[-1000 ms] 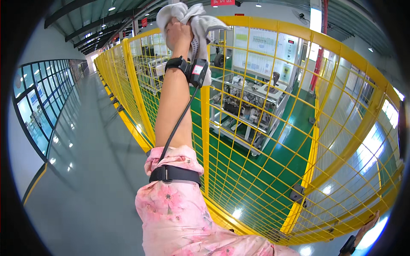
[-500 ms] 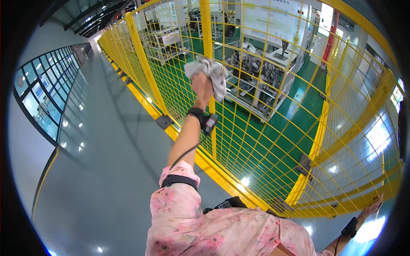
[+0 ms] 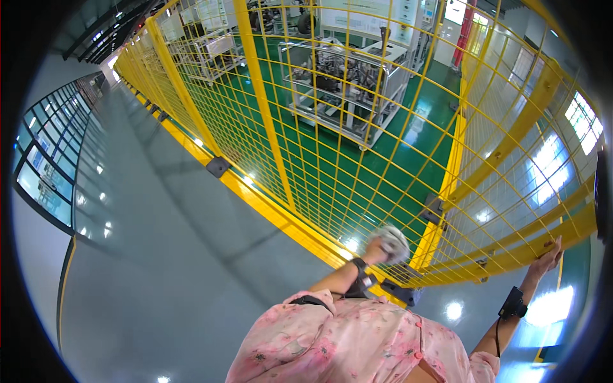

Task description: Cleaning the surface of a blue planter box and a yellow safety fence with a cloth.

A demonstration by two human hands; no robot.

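Note:
A crumpled grey-white cloth (image 3: 394, 245) is bunched in my left hand (image 3: 375, 251), whose fingers are closed on it. The hand is smeared by motion and held low, close in front of my body, beside the yellow wire-mesh fence (image 3: 268, 134). Out to the right, my right hand (image 3: 548, 258) is at the broad yellow bar of a mesh panel (image 3: 511, 263). Its fingers reach over the bar's edge and seem to hold it, with one finger pointing up. Both wrists carry black strapped-on devices.
Beyond the mesh, a wheeled metal rig (image 3: 348, 96) with machine parts stands on a green floor (image 3: 306, 150). Dark foot brackets (image 3: 218, 167) jut from the fence's base rail. A grey walkway (image 3: 166, 255) runs along the left, next to a glazed partition (image 3: 48, 166).
My left hand with the cloth has come down from high on the mesh, toward my body and to the right. My right hand stays at the bar, while the view has shifted.

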